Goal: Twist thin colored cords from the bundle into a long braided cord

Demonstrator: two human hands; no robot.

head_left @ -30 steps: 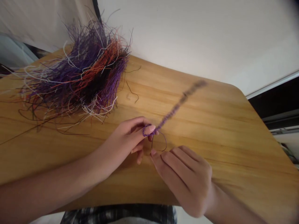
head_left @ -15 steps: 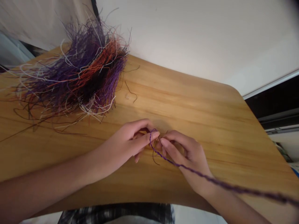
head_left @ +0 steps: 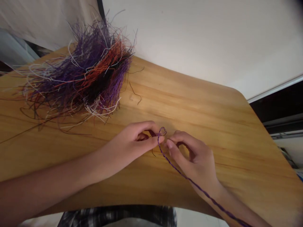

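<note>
A twisted purple and dark cord (head_left: 182,174) runs from the lower right, over my right wrist, up to my left fingertips, where its end bends into a small loop. My left hand (head_left: 139,138) is closed, with thumb and forefinger pinching the cord just below that loop. Thin dark strand ends poke out beneath the left fingers. Just to the right, my right hand (head_left: 191,154) is closed in a pinch, thumb against forefinger, close to the left fingertips. Whatever lies between the right fingertips is too small to make out.
A large loose heap of purple, orange, black and white strands (head_left: 94,72) lies at the back left of the wooden table (head_left: 208,107). One short dark strand (head_left: 135,91) rests right of the heap. A white wall (head_left: 189,37) stands behind the table.
Both hands have shifted slightly right. The cord's end now shows as a clearer loop above my left thumb, and the length of cord has dropped lower across my right wrist.
</note>
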